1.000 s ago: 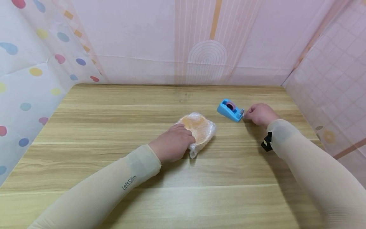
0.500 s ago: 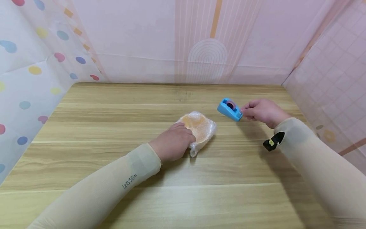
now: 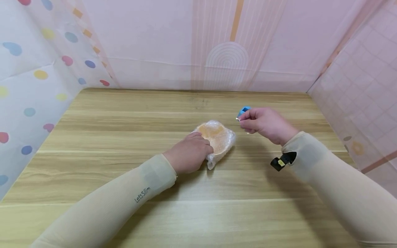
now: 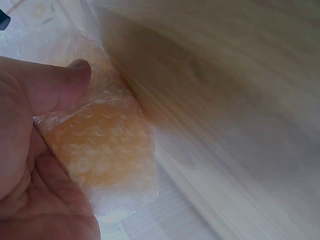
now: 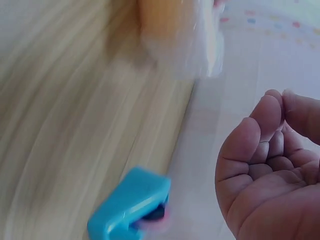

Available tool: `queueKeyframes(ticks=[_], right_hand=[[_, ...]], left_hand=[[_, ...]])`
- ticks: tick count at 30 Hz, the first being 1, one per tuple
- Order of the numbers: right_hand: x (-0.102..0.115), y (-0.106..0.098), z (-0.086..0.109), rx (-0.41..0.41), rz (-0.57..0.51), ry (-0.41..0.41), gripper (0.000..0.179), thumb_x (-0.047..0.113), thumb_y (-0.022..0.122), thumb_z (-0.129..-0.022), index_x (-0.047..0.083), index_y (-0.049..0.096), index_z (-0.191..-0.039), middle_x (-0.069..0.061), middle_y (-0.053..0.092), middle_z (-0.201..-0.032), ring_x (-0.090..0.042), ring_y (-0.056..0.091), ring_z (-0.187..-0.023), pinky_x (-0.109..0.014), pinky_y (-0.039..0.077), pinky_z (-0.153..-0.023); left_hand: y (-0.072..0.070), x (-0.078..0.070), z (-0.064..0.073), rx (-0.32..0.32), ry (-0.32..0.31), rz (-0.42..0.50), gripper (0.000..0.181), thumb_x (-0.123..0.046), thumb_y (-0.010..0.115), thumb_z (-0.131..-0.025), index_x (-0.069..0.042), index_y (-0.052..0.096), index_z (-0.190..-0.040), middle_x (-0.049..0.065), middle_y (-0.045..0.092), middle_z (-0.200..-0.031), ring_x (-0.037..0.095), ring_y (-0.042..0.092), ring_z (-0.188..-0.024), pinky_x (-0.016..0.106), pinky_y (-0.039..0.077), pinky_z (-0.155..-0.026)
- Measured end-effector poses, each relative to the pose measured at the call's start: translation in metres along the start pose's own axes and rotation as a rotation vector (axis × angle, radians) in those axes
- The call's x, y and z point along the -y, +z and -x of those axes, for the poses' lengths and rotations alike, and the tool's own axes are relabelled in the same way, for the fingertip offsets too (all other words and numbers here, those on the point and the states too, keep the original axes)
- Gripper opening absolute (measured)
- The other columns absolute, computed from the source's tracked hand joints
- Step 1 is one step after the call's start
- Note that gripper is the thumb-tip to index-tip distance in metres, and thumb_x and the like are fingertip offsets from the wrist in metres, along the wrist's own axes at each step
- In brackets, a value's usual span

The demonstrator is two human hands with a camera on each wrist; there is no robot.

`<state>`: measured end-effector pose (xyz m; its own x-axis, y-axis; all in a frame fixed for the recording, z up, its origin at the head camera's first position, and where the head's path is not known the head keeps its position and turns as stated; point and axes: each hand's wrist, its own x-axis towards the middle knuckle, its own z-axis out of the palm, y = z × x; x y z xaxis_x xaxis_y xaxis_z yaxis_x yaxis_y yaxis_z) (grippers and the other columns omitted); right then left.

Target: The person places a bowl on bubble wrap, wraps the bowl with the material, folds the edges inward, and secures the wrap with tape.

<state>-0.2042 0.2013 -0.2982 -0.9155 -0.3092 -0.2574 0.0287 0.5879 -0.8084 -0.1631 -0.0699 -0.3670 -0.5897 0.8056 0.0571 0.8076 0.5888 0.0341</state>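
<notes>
A round orange object in bubble wrap lies on the wooden table, its kind hidden by the wrap. My left hand holds it at its near left side; in the left wrist view the thumb presses on the bubble wrap. Up and to the right, my right hand pinches a small piece of clear tape between thumb and index finger, above the table. Behind that hand, mostly hidden in the head view, stands a blue tape dispenser. The right wrist view shows the dispenser with its pink-cored roll.
The wood-grain table meets a pink patterned cloth at its back edge. A dotted cloth hangs on the left and a checked one on the right. A black wrist camera strap hangs under the right wrist.
The right hand has left the dispenser's cutting edge and moved left toward the wrapped object, with a bit of tape in its fingertips. The left hand stays on the wrap.
</notes>
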Motion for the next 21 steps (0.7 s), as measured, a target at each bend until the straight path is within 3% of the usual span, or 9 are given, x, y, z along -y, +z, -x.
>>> queueKeyframes(ticks=[6, 11, 17, 21], right_hand=[[0.013, 0.024, -0.007, 0.037, 0.0, -0.053, 0.032, 0.012, 0.071, -0.099, -0.003, 0.066, -0.127, -0.007, 0.072, -0.095, -0.014, 0.066, -0.086, -0.029, 0.06, -0.084], [0.027, 0.039, -0.012, 0.055, 0.049, -0.049, 0.043, 0.01, 0.072, -0.097, -0.001, 0.062, -0.137, -0.012, 0.075, -0.098, -0.017, 0.07, -0.088, -0.029, 0.06, -0.083], [0.036, 0.055, -0.019, 0.074, 0.073, 0.057, 0.019, 0.012, 0.07, -0.099, 0.002, 0.072, -0.116, -0.009, 0.072, -0.101, -0.019, 0.064, -0.087, -0.027, 0.057, -0.073], [0.04, 0.06, -0.023, 0.092, 0.121, 0.132, 0.014, 0.013, 0.07, -0.098, 0.006, 0.072, -0.11, -0.007, 0.07, -0.098, -0.017, 0.058, -0.074, -0.025, 0.052, -0.064]], left_hand=[[-0.002, 0.0, -0.003, 0.031, -0.012, 0.018, 0.013, -0.005, 0.07, -0.091, -0.018, 0.068, -0.089, -0.003, 0.068, -0.087, 0.02, 0.067, -0.096, 0.045, 0.04, -0.119], [-0.002, -0.001, -0.005, 0.052, -0.023, 0.04, 0.015, -0.003, 0.069, -0.091, -0.018, 0.069, -0.091, -0.002, 0.07, -0.089, 0.02, 0.068, -0.101, 0.047, 0.038, -0.122], [-0.001, -0.002, -0.006, 0.034, -0.014, 0.026, 0.014, -0.003, 0.071, -0.09, -0.017, 0.069, -0.091, -0.002, 0.071, -0.09, 0.02, 0.067, -0.1, 0.045, 0.04, -0.119], [0.0, -0.002, -0.007, 0.007, 0.002, 0.018, 0.015, -0.002, 0.07, -0.088, -0.017, 0.07, -0.089, -0.002, 0.071, -0.087, 0.019, 0.066, -0.097, 0.043, 0.041, -0.116]])
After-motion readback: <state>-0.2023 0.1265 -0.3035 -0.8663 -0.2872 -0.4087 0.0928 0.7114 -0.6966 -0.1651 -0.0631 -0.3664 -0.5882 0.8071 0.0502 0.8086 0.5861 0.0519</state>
